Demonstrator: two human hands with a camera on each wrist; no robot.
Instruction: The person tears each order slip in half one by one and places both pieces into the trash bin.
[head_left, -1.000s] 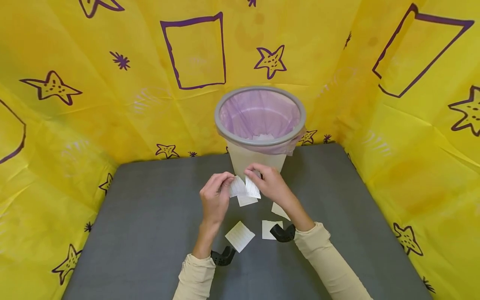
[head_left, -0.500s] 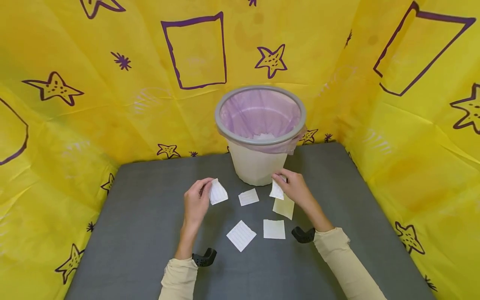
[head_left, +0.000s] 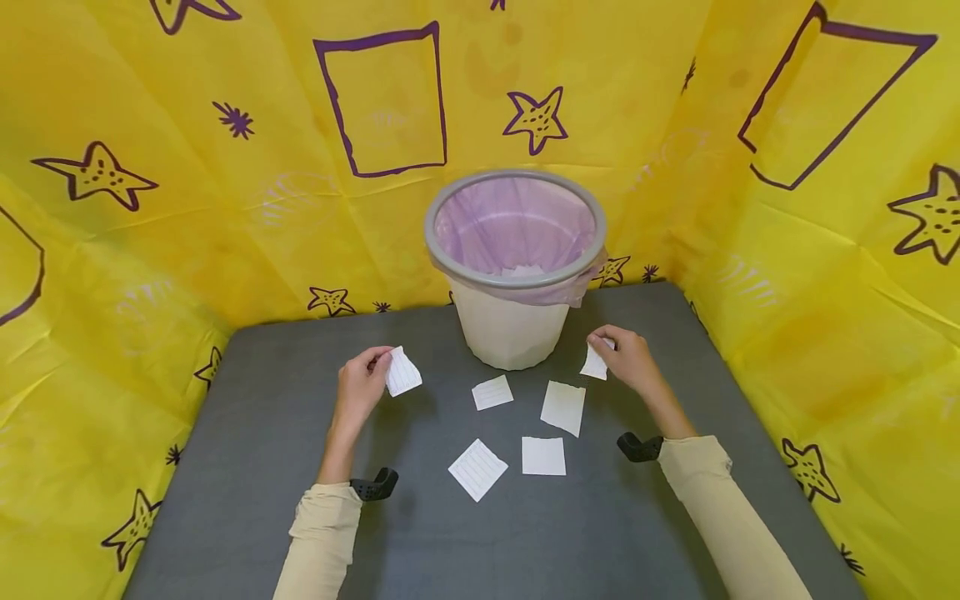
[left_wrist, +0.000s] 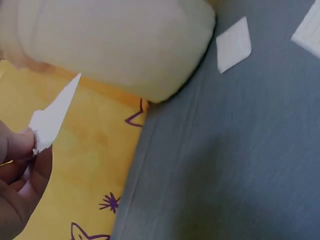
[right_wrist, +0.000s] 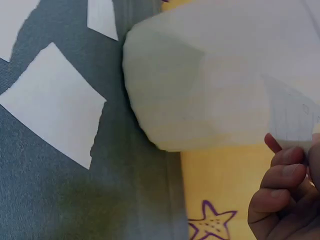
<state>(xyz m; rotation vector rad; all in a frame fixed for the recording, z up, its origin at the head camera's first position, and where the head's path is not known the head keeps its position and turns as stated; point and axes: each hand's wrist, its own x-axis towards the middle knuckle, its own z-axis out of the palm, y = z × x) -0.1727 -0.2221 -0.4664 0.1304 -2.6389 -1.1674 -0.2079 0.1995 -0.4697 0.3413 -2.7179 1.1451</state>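
My left hand (head_left: 362, 387) pinches a lined piece of paper (head_left: 402, 372) between thumb and fingers, left of the bin and above the table. In the left wrist view that paper (left_wrist: 56, 115) shows nearly edge-on, its edge ragged at the fingertips. On the other side, my right hand (head_left: 627, 358) pinches another torn piece of paper (head_left: 595, 363), printed with lines in the right wrist view. Between the hands, several torn paper pieces lie flat on the table: a small lined one (head_left: 492, 392), a larger one (head_left: 563, 407), a squarish one (head_left: 543, 456) and a lined one turned cornerwise (head_left: 477, 470).
A cream waste bin (head_left: 512, 329) with a grey rim and a purple liner stands at the back middle of the grey table (head_left: 262, 467). White paper (head_left: 522, 271) shows inside it. Yellow cloth walls (head_left: 247, 217) with purple drawings close off the back and sides.
The hands were together before the bin, each at paper. They have drawn apart, left hand to the left and right hand to the right, each carrying a piece. The pieces on the table stay put.
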